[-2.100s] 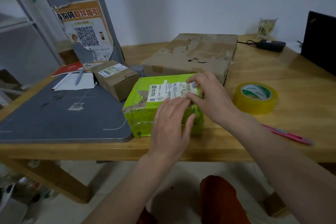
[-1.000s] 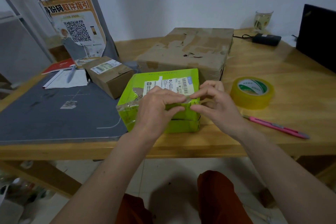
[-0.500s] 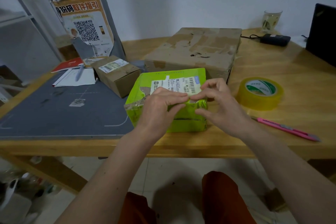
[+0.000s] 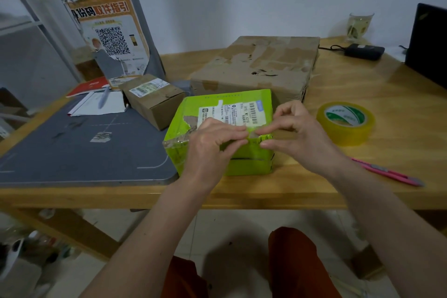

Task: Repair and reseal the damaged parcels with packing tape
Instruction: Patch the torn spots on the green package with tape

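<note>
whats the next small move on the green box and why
Probably press the bit pinched between both hands flat along the near top edge of the green box. The left hand and right hand meet fingertip to fingertip there, and the torn corner beside them shows bare cardboard.

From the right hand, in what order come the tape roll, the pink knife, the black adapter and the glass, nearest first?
Measured from the right hand in the head view:
1. Tape roll, just to its right on the table.
2. Pink knife, lower right, near the table's front edge.
3. Black adapter, far back on the right.
4. Glass, behind the adapter, by the wall.
</note>
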{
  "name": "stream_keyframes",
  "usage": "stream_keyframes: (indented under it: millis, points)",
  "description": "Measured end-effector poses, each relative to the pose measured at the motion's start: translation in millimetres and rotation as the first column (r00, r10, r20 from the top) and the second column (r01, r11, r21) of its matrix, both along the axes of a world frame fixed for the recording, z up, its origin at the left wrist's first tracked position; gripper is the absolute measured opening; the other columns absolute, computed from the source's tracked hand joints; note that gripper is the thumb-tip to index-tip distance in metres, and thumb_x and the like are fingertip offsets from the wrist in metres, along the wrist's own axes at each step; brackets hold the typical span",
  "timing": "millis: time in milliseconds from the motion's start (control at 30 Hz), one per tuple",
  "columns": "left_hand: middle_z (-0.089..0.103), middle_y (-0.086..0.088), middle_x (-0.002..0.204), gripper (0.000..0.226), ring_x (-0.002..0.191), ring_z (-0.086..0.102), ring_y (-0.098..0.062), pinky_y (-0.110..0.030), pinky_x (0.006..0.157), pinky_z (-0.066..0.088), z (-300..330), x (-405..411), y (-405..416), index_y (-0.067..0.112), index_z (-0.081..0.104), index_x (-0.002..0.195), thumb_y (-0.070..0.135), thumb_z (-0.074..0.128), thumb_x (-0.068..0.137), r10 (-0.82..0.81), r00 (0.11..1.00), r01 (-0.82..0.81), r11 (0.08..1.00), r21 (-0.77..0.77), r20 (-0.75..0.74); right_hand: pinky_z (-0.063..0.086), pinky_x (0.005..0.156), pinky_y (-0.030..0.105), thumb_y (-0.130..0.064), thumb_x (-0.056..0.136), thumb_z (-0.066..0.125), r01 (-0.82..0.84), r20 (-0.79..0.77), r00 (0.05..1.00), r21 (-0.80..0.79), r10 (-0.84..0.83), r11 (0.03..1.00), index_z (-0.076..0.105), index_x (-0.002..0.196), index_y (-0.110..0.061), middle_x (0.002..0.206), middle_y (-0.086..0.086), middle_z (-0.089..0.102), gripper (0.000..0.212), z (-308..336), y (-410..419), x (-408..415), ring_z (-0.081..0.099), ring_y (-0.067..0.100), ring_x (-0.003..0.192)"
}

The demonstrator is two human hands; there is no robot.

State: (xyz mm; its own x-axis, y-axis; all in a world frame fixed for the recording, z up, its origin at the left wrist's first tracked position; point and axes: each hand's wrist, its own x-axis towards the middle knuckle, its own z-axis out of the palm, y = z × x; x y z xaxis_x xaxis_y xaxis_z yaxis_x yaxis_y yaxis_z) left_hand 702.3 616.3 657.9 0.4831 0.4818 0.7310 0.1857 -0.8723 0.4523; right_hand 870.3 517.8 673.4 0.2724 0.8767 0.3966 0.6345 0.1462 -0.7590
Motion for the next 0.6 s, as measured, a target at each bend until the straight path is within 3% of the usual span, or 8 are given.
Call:
stream_keyframes:
  millis: [100, 300, 433, 500, 600]
  points:
    - [0.076, -0.002, 0.09, 0.017, 0.085, 0.061, -0.006, -0.012, 0.079, 0.048, 2, 1, 1, 0.009, 0.078, 0.09, 0.013, 0.077, 0.073, -0.012, 1.0, 0.012, 0.999, -0.036, 0.006, 0.045, 0.086, 0.021, -0.021, 0.053, 0.081, -0.1, -0.317, 0.943, 0.017, 0.101, 0.995, 0.076, 0.077, -0.031, 0.09, -0.003, 0.046, 0.027, 0, 3, 5, 0.049, 0.005, 0.088]
    - [0.076, -0.001, 0.092, 0.016, 0.088, 0.061, -0.008, -0.012, 0.081, 0.049, 1, -3, -1, 0.009, 0.078, 0.092, 0.007, 0.076, 0.076, -0.036, 0.999, 0.036, 0.999, -0.035, 0.012, 0.046, 0.083, 0.015, -0.009, 0.061, 0.075, -0.285, -0.419, 0.883, -0.118, 0.212, 0.951, 0.076, 0.086, -0.015, 0.078, -0.009, 0.051, 0.026, 11, 2, 24, 0.052, -0.001, 0.077]
    - [0.075, -0.001, 0.096, 0.015, 0.092, 0.065, -0.014, -0.021, 0.085, 0.051, 1, -4, -7, 0.009, 0.078, 0.094, 0.006, 0.072, 0.081, -0.023, 1.0, 0.023, 1.0, -0.005, 0.013, 0.049, 0.092, 0.025, -0.02, 0.061, 0.083, -0.282, -0.578, 0.788, -0.032, 0.213, 0.959, 0.078, 0.087, -0.015, 0.087, 0.001, 0.066, 0.027, -5, -2, 23, 0.061, 0.015, 0.093]
    - [0.073, -0.001, 0.104, 0.013, 0.1, 0.065, -0.013, -0.022, 0.094, 0.049, 0, -11, -11, 0.008, 0.077, 0.097, 0.009, 0.069, 0.086, 0.047, 0.997, -0.05, 0.998, 0.038, 0.068, 0.051, 0.093, 0.029, -0.027, 0.066, 0.082, -0.192, -0.608, 0.777, 0.022, 0.166, 0.981, 0.079, 0.09, -0.018, 0.096, 0.005, 0.072, 0.026, -16, -10, 21, 0.064, 0.021, 0.099]
    - [0.062, -0.003, 0.126, 0.022, 0.118, 0.053, -0.015, -0.014, 0.104, 0.035, 1, -24, -15, 0.011, 0.072, 0.109, 0.016, 0.066, 0.089, 0.279, 0.948, -0.288, 0.957, 0.037, 0.154, 0.053, 0.075, 0.019, -0.013, 0.087, 0.064, 0.06, -0.574, 0.819, 0.047, -0.022, 0.997, 0.074, 0.093, -0.022, 0.086, -0.006, 0.074, 0.015, -23, -22, 10, 0.065, 0.008, 0.083]
